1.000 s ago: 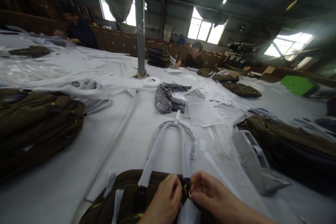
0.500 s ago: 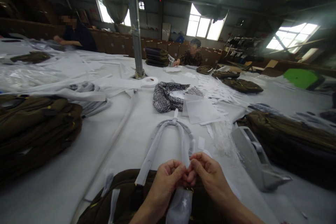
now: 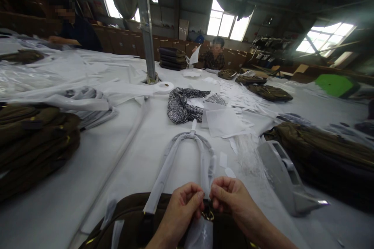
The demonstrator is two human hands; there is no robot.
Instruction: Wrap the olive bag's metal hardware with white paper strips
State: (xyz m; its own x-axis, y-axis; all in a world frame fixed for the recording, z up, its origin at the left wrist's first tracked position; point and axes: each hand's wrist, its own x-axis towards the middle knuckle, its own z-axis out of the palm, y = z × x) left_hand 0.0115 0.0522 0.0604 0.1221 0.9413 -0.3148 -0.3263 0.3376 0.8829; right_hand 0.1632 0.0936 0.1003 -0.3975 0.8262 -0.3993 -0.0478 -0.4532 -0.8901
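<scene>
A dark olive bag (image 3: 133, 206) lies in front of me at the bottom of the view. Its looped handles (image 3: 166, 165), wrapped in white paper, stretch away across the table. On either side of the right handle's lower end are my left hand (image 3: 185, 206) and my right hand (image 3: 230, 196), a small gap apart. Thumb and fingers are pinched together on both, and whatever lies between the fingertips is too small to make out. Just below them hangs a gold ring (image 3: 208, 216), above a whitish wrapped piece (image 3: 201, 235) on the bag.
A grey tape dispenser (image 3: 280, 179) stands to the right, beside stacked olive bags (image 3: 321, 151). More bags (image 3: 37, 144) are piled at left. Ahead lie a black-and-white cloth (image 3: 178, 107), white sheets (image 3: 223, 120) and a metal pole (image 3: 147, 27). Two people work across the table.
My hands have drawn slightly apart near the handle's end, and the gold ring shows more fully. A person at the back has raised a white sheet.
</scene>
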